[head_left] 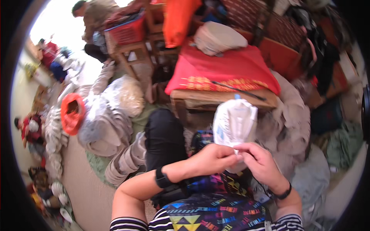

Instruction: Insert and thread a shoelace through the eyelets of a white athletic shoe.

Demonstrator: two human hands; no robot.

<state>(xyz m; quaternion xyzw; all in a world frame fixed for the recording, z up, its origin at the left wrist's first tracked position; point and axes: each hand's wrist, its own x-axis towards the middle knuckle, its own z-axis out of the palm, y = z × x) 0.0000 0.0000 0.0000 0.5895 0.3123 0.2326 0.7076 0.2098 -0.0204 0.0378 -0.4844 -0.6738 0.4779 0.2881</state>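
White printed bundle (235,119) sits over the lap, before the wooden surface (183,94). Left hand (212,158) and right hand (263,161) pinch its near end, fingertips closed. Probably light, soft, easily creased; best held at that gathered end.

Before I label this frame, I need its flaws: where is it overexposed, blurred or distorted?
Head view: the upper-left background is washed out to white; head view: lettering on the red cloth looks smeared, and the white bundle at the left hand and right hand is slightly soft; head view: the scene bends toward a black rim.
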